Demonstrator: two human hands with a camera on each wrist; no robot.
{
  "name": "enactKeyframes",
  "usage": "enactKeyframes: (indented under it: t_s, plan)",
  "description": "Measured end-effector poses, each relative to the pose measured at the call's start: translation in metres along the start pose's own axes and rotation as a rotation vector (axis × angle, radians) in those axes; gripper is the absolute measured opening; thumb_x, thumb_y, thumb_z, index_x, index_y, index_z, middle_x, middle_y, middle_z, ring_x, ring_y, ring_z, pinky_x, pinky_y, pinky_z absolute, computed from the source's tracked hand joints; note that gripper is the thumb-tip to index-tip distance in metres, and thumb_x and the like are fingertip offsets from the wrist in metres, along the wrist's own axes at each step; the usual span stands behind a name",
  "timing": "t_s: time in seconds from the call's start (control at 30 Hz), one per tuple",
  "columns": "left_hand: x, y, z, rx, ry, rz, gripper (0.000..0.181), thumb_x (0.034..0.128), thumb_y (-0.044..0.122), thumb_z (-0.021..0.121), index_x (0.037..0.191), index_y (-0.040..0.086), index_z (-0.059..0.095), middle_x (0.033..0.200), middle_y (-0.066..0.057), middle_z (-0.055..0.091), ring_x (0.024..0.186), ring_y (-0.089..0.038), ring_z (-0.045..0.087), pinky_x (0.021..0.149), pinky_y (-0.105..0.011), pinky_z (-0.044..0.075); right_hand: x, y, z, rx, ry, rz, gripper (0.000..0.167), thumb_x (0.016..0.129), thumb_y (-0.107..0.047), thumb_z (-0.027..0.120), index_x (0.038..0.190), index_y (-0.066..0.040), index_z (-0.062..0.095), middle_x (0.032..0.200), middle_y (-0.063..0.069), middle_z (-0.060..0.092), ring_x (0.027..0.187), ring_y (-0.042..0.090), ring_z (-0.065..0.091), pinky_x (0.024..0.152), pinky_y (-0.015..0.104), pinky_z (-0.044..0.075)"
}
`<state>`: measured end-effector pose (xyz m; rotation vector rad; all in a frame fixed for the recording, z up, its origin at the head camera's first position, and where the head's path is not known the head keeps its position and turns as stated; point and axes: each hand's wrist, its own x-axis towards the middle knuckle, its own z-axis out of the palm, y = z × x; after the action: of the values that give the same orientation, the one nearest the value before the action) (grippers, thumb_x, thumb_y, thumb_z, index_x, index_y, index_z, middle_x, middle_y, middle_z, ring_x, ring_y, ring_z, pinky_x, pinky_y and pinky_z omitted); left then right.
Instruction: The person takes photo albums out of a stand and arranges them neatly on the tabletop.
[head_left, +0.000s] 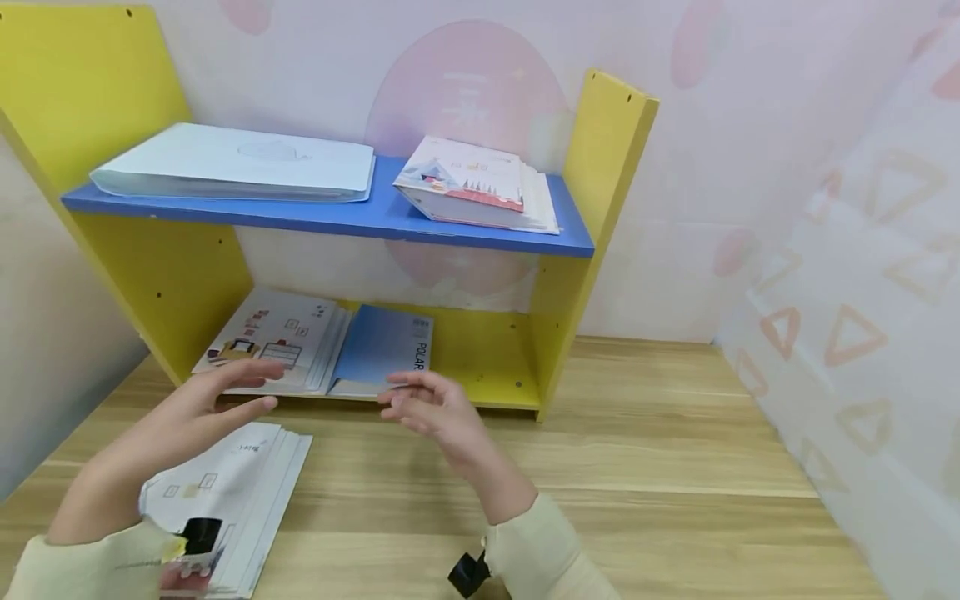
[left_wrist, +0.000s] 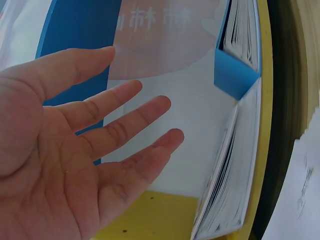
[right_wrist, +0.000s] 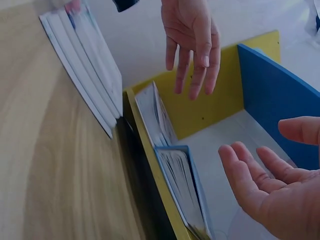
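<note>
While it grips nothing, the left hand [head_left: 180, 417] hovers, fingers spread, by the lower shelf's [head_left: 480, 354] left front corner.
Light, even contact would suit best, I judge: on that shelf comes a white book [head_left: 277, 333], then the blue book [head_left: 378, 346], long axis seemingly front to back, lettering running toward the front edge; the right hand [head_left: 446, 412], empty, fingers relaxed, hangs near that edge.
</note>
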<state>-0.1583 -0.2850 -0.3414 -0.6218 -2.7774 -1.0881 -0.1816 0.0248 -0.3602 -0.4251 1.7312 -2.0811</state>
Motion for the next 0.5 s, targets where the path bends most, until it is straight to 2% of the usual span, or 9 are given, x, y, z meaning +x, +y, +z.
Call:
enactKeyframes:
  t_s: [0.03,0.13,0.2,0.27,0.4,0.5]
  plan:
    - [0.003,0.002,0.002,-0.008,-0.009,0.006,0.039,0.0997,0.014,0.060,0.138,0.006,0.053,0.138,-0.011,0.054,0.111,0.017,0.049,0.081,-0.012,0.049,0.001,-0.001,-0.003,0.010,0.008,-0.013,0.043,0.095,-0.008,0.061,0.137,-0.002,0.054,0.128,0.021,0.063,0.110,0.026,0.067,0.111,0.047,0.043]
    - [0.012,0.009,0.007,-0.019,-0.029,0.009,0.040,0.1008,0.016,0.058,0.140,0.008,0.052,0.141,-0.017,0.054,0.118,-0.006,0.059,0.083,-0.017,0.051,0.004,-0.004,-0.012,0.032,0.045,-0.048,0.042,0.096,-0.010,0.061,0.137,-0.004,0.054,0.127,0.020,0.063,0.110,0.025,0.066,0.114,0.050,0.039]
    - [0.018,0.013,0.012,-0.020,-0.034,-0.001,0.041,0.1015,0.019,0.058,0.140,0.009,0.051,0.142,-0.017,0.054,0.121,-0.024,0.058,0.086,-0.022,0.052,0.006,-0.004,-0.018,0.035,0.074,-0.064,0.041,0.097,-0.011,0.061,0.137,-0.003,0.054,0.127,0.019,0.063,0.110,0.024,0.065,0.114,0.051,0.039]
    - [0.023,0.016,0.016,-0.034,-0.031,0.000,0.042,0.1019,0.019,0.057,0.141,0.006,0.049,0.142,-0.019,0.053,0.123,-0.038,0.055,0.091,-0.032,0.053,0.008,-0.004,-0.023,0.025,0.100,-0.077,0.042,0.098,-0.011,0.060,0.137,-0.001,0.053,0.128,0.019,0.063,0.108,0.021,0.066,0.114,0.051,0.039]
    - [0.032,0.018,0.024,-0.083,-0.007,-0.020,0.044,0.1029,0.018,0.054,0.143,0.002,0.045,0.142,-0.023,0.051,0.126,-0.043,0.052,0.096,-0.058,0.049,0.013,-0.004,-0.031,-0.009,0.152,-0.098,0.042,0.096,-0.011,0.060,0.136,0.000,0.053,0.130,0.022,0.062,0.107,0.021,0.065,0.111,0.051,0.042]
    - [0.039,0.018,0.029,-0.103,0.022,-0.050,0.047,0.1030,0.018,0.053,0.145,-0.002,0.042,0.143,-0.026,0.048,0.127,-0.045,0.050,0.099,-0.064,0.044,0.018,-0.005,-0.034,-0.040,0.192,-0.122,0.040,0.095,-0.009,0.060,0.133,0.000,0.055,0.129,0.023,0.061,0.107,0.024,0.064,0.106,0.050,0.045]
